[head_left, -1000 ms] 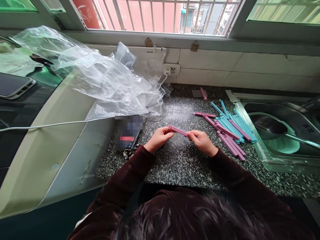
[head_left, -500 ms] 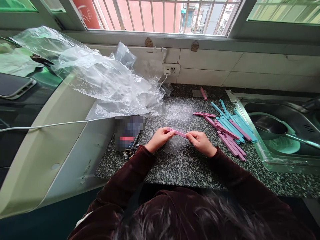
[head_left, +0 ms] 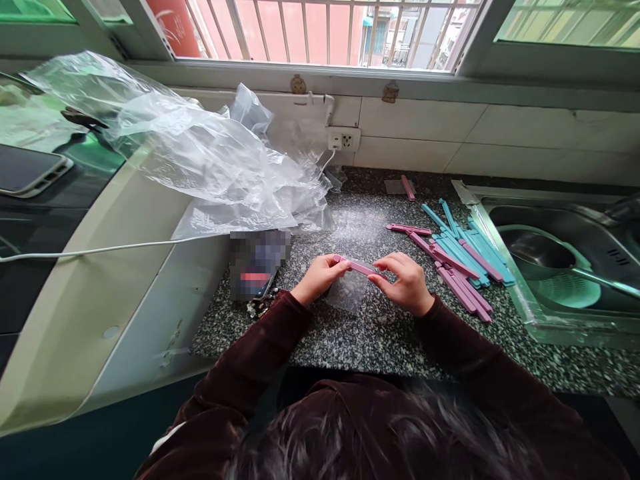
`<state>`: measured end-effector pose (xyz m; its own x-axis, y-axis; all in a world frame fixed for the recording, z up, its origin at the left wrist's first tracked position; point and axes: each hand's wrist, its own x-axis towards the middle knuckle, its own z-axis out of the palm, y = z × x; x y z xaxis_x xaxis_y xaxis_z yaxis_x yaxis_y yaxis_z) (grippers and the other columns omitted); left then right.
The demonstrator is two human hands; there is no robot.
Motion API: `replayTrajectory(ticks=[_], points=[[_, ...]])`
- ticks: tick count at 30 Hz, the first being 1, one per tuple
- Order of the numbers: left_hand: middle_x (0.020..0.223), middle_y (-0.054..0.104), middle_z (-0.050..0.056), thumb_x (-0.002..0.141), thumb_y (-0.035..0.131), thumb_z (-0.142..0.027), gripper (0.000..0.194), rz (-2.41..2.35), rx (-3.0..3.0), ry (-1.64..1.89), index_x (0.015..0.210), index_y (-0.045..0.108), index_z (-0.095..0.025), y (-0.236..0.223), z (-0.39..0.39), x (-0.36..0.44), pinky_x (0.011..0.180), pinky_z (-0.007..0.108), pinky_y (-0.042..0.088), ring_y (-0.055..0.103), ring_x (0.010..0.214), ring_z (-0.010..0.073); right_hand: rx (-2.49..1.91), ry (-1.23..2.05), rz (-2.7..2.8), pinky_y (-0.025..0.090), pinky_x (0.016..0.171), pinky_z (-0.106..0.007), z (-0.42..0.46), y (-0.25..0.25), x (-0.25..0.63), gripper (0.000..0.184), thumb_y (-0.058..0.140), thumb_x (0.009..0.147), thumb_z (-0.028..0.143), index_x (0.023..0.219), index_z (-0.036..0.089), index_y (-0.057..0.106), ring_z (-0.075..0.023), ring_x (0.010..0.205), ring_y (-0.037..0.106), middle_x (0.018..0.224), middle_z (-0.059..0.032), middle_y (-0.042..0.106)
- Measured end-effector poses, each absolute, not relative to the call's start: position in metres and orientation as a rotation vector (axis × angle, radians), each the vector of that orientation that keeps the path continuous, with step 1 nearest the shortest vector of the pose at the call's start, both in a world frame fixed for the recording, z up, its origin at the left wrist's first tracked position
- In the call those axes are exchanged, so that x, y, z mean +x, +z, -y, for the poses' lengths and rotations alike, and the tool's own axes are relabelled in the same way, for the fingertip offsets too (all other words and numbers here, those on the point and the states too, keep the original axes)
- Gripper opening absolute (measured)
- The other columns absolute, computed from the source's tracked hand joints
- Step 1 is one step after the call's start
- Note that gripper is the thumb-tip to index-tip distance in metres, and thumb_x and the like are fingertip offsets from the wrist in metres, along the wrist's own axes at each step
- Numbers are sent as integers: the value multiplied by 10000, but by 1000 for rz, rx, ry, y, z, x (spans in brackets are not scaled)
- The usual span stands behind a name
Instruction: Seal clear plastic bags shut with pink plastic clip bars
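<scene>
A pink bag-sealing clip (head_left: 361, 268) is held by its left end in my left hand (head_left: 323, 277), thumb and fingers closed on it. A small clear plastic bag (head_left: 345, 293) hangs or lies under the clip; whether the clip grips it is hard to make out. At the clip's right end, my right hand (head_left: 404, 285) has its thumb and fingers apart, with the thumb close to the tip. To the right lie several loose pink clips (head_left: 463, 290) and a heap of turquoise clips (head_left: 487, 250).
Another pink clip (head_left: 408, 188) rests on clear plastic near the wall. A crumpled plastic bag (head_left: 215, 167) spreads over the back left, beside a phone (head_left: 265, 280) and a white cable (head_left: 100, 251). A metal sink (head_left: 525, 313) holding a pan (head_left: 533, 247) is at the right.
My right thumb and fingers have parted and let go of the clip's right end. My left hand still holds the clip in nearly the same place.
</scene>
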<state>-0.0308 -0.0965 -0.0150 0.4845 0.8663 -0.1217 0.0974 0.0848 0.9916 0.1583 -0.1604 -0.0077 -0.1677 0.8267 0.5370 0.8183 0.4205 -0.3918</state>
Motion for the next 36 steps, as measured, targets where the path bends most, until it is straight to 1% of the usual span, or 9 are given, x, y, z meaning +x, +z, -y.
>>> replayTrajectory(ticks=[4, 12, 22, 24, 26, 28, 31, 36], points=[[506, 438, -47, 633, 624, -506, 385, -914, 1396, 702, 604, 586, -124, -14, 98, -28, 523, 230, 280, 356, 511, 75, -1354, -97, 2040, 417, 691, -321, 161, -9, 155, 205, 589, 797, 401, 813, 201, 635, -185, 734, 533, 777, -57, 652], [498, 402, -58, 623, 625, -511, 385, -913, 1382, 719, 568, 536, -140, -15, 98, -26, 521, 231, 269, 329, 505, 70, -1385, -262, 2111, 369, 682, -320, 159, -15, 153, 231, 587, 796, 424, 784, 197, 626, -187, 741, 506, 767, -49, 650], [502, 388, -57, 646, 618, -508, 390, -900, 1396, 708, 561, 506, -145, -18, 98, -27, 527, 234, 254, 323, 512, 73, -1344, -282, 2122, 363, 672, -306, 158, -16, 151, 143, 552, 823, 293, 742, 190, 611, -169, 701, 488, 716, -36, 633], [536, 447, -44, 645, 631, -481, 359, -871, 1393, 697, 604, 546, -136, -17, 98, -28, 560, 234, 292, 375, 545, 84, -1349, -280, 2116, 365, 669, -303, 157, -16, 150, 141, 552, 822, 284, 733, 190, 607, -167, 697, 487, 709, -34, 633], [623, 536, -19, 627, 659, -431, 319, -821, 1376, 675, 689, 590, -125, -16, 98, -28, 621, 240, 339, 444, 617, 104, -1351, -279, 2099, 368, 669, -302, 158, -16, 150, 134, 558, 818, 279, 730, 190, 605, -166, 693, 489, 707, -31, 635], [697, 577, -1, 609, 678, -374, 298, -777, 1361, 656, 748, 602, -122, -14, 98, -30, 663, 246, 358, 476, 675, 117, -1341, -280, 2071, 370, 666, -300, 158, -16, 151, 121, 567, 811, 272, 732, 188, 605, -164, 692, 495, 707, -29, 638], [671, 549, -14, 621, 659, -327, 249, -784, 1351, 669, 747, 593, -123, -13, 97, -33, 634, 234, 340, 450, 650, 104, -1321, -278, 2039, 372, 664, -299, 159, -15, 152, 102, 577, 803, 260, 738, 186, 604, -160, 691, 504, 711, -27, 641], [590, 483, -37, 643, 574, -261, 143, -820, 1296, 735, 690, 584, -126, -16, 94, -38, 564, 225, 291, 382, 568, 80, -1305, -296, 2033, 372, 660, -301, 160, -15, 156, 86, 589, 792, 247, 734, 185, 599, -161, 687, 501, 706, -27, 639]])
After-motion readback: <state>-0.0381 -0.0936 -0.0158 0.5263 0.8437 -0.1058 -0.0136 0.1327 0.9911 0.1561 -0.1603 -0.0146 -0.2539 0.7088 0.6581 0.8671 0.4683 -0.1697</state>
